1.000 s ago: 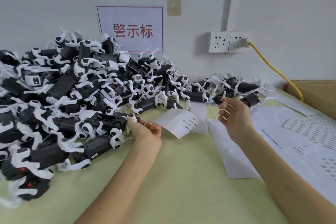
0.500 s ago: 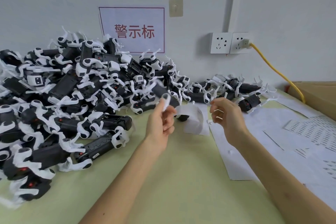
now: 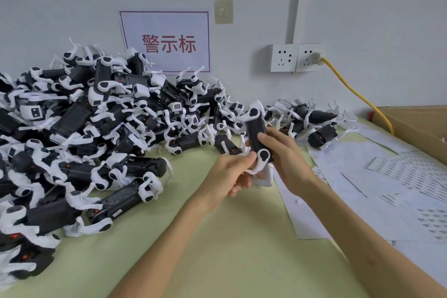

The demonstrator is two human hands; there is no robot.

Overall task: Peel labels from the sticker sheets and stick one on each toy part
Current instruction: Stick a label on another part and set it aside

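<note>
On my far left, a big pile of toy parts (image 3: 79, 128), black bodies with white legs, is heaped on the pale green table (image 3: 217, 249) and runs back to the wall. Above its right end a white sign (image 3: 167, 42) with a red border and red characters is fixed to the wall.

My left hand (image 3: 229, 174) is raised over the table with its fingers curled. The thumb and fingertips pinch the lower end of one toy part (image 3: 254, 128), right at the white leg joint. That toy part stands nearly upright between both my hands, off the table and in front of the right edge of the pile, with one white leg at its top end and another at the bottom. My right hand (image 3: 287, 162) grips its black body from the right side, thumb pressed on the front face and fingers wrapped behind. A bit of white paper (image 3: 264, 178) shows just below the part between my hands; I cannot tell whether I hold it.

Behind my right hand a smaller cluster of parts (image 3: 316, 123) lies by the wall. Two wall sockets (image 3: 297, 57) sit above it, with a yellow cable (image 3: 358, 94) plugged into the right one. Right of my forearm, sticker sheets (image 3: 408, 169) and blank white papers lie spread on the table. At the far right is a cardboard box (image 3: 416, 126).
</note>
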